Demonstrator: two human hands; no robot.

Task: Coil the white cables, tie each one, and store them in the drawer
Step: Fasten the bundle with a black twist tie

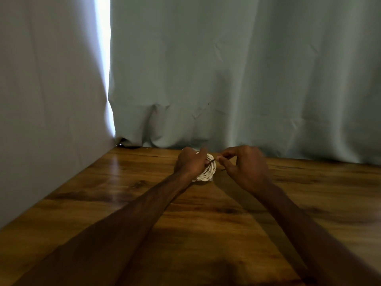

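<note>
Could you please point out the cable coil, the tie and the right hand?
coil (pixel 207 172): head view, on the exposed white loops.
tie (pixel 212 161): head view, on the dark strand crossing the coil.
right hand (pixel 248 165): head view, on the back of the hand.

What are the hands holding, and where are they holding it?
The left hand grips the coiled white cable round its left side. The right hand pinches the end of a thin dark tie beside the coil.
</note>
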